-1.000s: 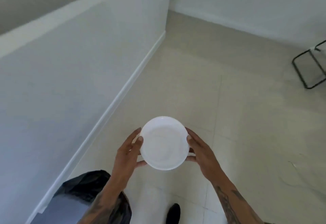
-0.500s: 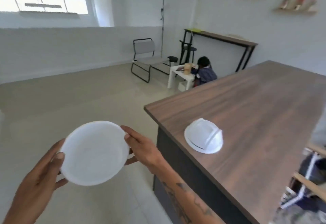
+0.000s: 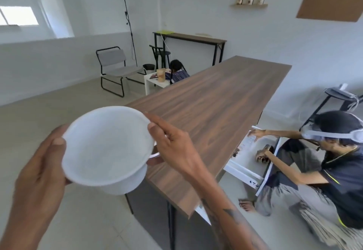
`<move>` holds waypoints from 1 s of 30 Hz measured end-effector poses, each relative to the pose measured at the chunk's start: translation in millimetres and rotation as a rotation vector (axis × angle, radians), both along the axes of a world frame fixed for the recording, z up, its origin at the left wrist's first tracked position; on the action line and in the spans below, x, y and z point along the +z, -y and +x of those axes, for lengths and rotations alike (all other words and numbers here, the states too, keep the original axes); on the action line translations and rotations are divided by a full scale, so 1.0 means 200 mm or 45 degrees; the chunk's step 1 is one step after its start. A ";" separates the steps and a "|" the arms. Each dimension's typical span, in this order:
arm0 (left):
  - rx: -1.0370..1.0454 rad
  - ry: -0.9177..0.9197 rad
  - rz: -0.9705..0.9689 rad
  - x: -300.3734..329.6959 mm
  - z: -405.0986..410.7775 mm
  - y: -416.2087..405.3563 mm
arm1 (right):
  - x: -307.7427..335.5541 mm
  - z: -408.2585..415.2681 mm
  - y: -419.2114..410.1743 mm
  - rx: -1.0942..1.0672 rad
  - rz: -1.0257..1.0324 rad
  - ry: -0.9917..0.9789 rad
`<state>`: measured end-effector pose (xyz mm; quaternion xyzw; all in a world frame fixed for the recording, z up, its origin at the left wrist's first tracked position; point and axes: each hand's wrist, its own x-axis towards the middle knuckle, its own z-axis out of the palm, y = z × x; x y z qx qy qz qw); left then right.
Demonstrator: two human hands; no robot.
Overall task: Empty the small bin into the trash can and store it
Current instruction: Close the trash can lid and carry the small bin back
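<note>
The small white round bin [image 3: 107, 147] is held up in front of me, mouth facing me, and its inside looks bare. My left hand [image 3: 39, 173] grips its left rim with the thumb over the edge. My right hand [image 3: 172, 149] holds the right rim, fingers curled behind the wall. The bin hovers beside the near end of the long wooden table [image 3: 212, 112]. The bin's white lid is hidden behind my right hand. No trash can is in view.
A person [image 3: 324, 171] sits on the floor at the right, reaching into an open white drawer [image 3: 245, 171] under the table. Farther back stand a grey chair [image 3: 114, 68], a small white side table [image 3: 155, 83], a black stool and a tall desk.
My view swung from the floor and the black trash bag to the room and table. The bin, still in both hands, came closer and higher, now in front of the table end.
</note>
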<state>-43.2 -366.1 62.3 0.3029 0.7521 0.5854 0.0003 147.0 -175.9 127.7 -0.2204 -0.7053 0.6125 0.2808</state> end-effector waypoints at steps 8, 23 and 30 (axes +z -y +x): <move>-0.229 0.324 0.137 0.18 0.52 -0.23 | -0.02 0.44 -0.05 -0.269 0.040 0.097; -0.074 0.314 0.121 0.08 1.09 -0.71 | -0.11 0.89 -0.63 -0.144 0.087 0.149; 0.177 0.385 0.110 0.05 1.33 -1.06 | -0.16 0.94 -1.11 0.075 0.054 0.202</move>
